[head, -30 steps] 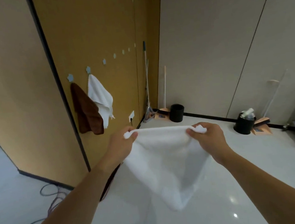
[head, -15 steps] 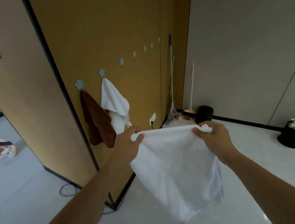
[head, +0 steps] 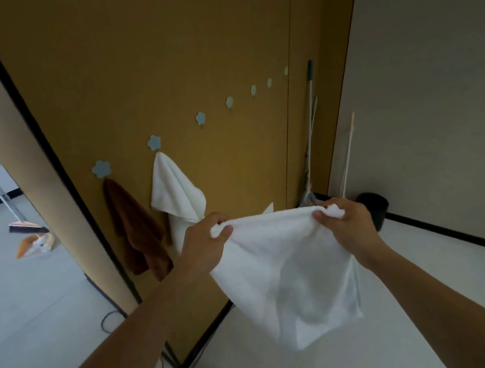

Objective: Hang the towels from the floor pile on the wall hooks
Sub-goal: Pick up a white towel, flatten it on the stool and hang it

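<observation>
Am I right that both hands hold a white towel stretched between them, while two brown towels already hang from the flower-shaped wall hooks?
Not quite: the head view shows only one brown towel on the hooks; the other hanging towel is white. The rest stands: the left hand and right hand hold the white towel stretched between them.

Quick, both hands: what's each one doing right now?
Left hand: pinches one top corner of the white towel.
Right hand: pinches the other top corner.
</observation>
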